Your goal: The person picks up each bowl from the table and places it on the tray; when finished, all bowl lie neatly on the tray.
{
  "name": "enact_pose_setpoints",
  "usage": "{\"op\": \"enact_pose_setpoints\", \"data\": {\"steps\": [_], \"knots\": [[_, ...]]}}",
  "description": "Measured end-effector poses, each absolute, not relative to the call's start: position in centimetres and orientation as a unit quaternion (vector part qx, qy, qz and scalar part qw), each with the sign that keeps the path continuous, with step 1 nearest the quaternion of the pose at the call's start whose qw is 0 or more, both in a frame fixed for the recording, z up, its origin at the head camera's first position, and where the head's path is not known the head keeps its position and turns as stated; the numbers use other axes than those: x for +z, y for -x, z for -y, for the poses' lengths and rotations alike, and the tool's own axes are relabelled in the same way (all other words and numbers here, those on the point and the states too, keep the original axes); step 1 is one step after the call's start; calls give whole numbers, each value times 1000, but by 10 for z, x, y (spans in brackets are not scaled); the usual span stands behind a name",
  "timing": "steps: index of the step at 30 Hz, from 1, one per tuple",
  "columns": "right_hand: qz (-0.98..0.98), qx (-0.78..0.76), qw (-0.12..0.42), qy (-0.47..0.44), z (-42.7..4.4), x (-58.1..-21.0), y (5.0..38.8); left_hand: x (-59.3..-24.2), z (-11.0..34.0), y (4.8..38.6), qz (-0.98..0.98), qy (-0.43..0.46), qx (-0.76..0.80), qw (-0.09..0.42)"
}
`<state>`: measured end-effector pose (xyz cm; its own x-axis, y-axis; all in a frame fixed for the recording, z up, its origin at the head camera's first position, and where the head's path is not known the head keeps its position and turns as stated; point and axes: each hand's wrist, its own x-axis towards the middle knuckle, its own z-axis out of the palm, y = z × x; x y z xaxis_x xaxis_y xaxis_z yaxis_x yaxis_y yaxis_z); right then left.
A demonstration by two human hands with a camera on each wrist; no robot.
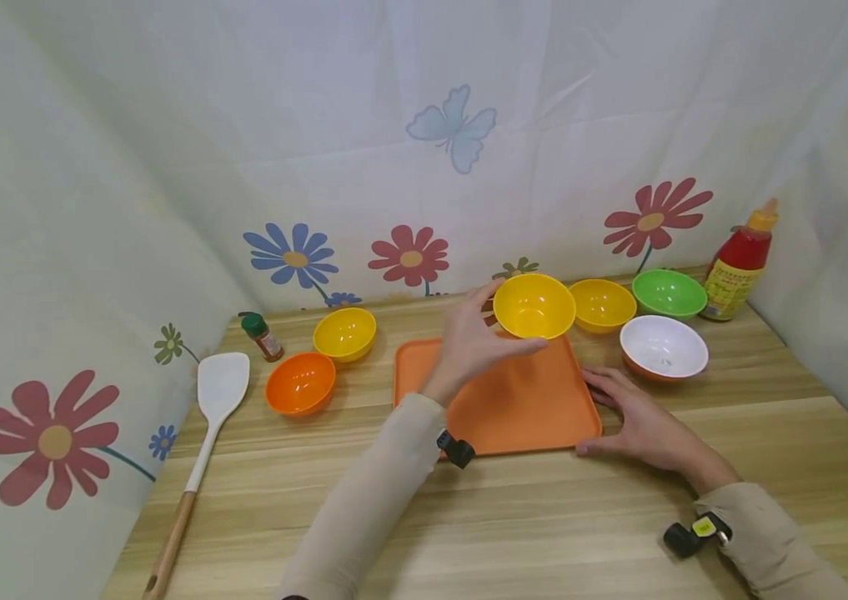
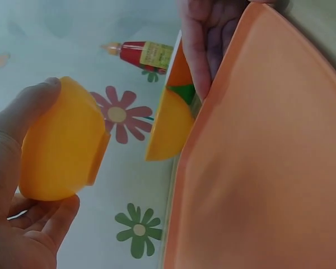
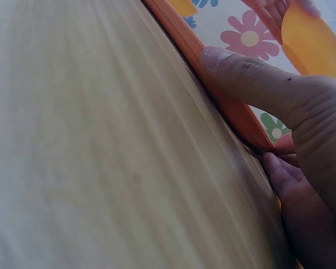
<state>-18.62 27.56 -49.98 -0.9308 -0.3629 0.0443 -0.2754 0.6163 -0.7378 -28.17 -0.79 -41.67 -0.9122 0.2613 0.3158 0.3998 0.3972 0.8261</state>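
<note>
My left hand (image 1: 469, 337) grips a yellow bowl (image 1: 534, 307) at its side, thumb in front and fingers behind. The bowl hangs in the air above the far right part of an orange tray (image 1: 517, 417). In the left wrist view the same bowl (image 2: 64, 143) shows its outside and foot, clear of the tray. At the tray's near right corner, my right hand (image 1: 641, 425) holds the edge between thumb and fingers. The right wrist view shows its thumb (image 3: 257, 84) along the tray rim (image 3: 196, 47); some fingertips are hidden.
Right of the tray stand a yellow bowl (image 1: 604, 306), a green bowl (image 1: 669, 293), a white-lined bowl (image 1: 664, 346) and a red sauce bottle (image 1: 737, 267). To the left are an orange bowl (image 1: 301, 383), another yellow bowl (image 1: 345, 335), a spice jar (image 1: 262, 335) and a white spatula (image 1: 223, 387).
</note>
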Motion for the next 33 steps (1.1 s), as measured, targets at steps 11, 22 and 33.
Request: {"op": "enact_pose_setpoints", "data": {"steps": [11, 22, 33], "knots": [[-900, -394, 51, 182, -276, -498, 187, -440, -8, 290, 831, 202, -518, 27], [-899, -393, 51, 186, -276, -498, 187, -457, -18, 302, 856, 185, -483, 20], [-901, -392, 54, 181, -276, -499, 186, -466, -24, 306, 883, 161, -440, -2]]}}
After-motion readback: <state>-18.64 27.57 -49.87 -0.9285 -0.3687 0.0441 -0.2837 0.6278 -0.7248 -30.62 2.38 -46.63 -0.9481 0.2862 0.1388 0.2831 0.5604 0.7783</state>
